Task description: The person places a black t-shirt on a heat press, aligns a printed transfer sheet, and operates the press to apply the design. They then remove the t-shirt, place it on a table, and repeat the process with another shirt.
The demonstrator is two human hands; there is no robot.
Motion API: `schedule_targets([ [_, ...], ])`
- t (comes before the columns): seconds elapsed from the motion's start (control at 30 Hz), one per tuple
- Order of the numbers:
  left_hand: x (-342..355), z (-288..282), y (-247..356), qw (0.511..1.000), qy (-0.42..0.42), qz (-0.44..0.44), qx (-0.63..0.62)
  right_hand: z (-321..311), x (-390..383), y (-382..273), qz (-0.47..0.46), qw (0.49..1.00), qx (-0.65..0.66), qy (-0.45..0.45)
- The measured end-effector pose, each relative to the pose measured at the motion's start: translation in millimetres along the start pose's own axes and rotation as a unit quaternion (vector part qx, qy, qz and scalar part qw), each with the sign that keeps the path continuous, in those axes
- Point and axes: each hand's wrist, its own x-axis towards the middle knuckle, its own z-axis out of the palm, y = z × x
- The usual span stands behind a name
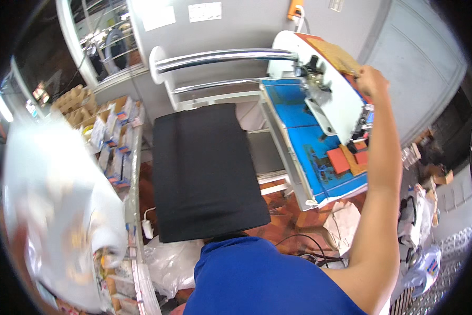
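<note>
The right hand [372,81] is up high at the end of a bare arm [380,184]. Its fingers are bent in, right by the end of a tan pad [334,54]. The pad lies along the top edge of a tall white panel [346,113]. You cannot tell if the hand is squeezing the pad or just touching it. The left hand does not show, so you cannot tell how it is. Under the white panel is a bright blue top [299,118] with dark smudges on it. A flat red block [337,160] sits near its front end. Next to the panel, a long shiny bar [225,60] runs to the left. In the middle is a big flat black board [207,173], just above the blue shirt [262,278]. On the left, a cloudy plastic bag [62,199] looks very blurry. Past it, lots of small boxes [118,136] stand close together. A black cord [312,237] curls low down, over the brown floor [278,215]. White papers [205,12] hang on the gray wall [246,26].
</note>
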Motion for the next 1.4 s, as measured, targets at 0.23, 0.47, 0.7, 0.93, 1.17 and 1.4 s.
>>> schedule_targets([
  [0.23, 184, 158, -172, 0.839, -0.103, -0.104, -0.524, 14, -57, 89, -0.114, 0.923, 0.31, 0.199],
  [0.47, 265, 283, -120, 0.85, -0.25, -0.105, -0.451, 44, -221, 44, -0.123, 0.775, 0.602, -0.15],
  [0.7, 294, 274, 38, 0.735, -0.226, -0.032, -0.638, 117, -353, -46, -0.118, 0.567, 0.631, -0.517],
  [0.93, 262, 342, -158, 0.638, -0.133, -0.091, -0.753, 146, -411, -23, 0.064, 0.512, 0.699, -0.495],
  [1.17, 192, 445, -241, 0.49, -0.115, -0.299, -0.811, 147, -439, -39, 0.087, 0.55, 0.655, -0.512],
  [1.4, 137, 465, -252, 0.481, -0.126, -0.344, -0.797, 152, -428, -69, -0.173, 0.591, 0.477, -0.628],
])
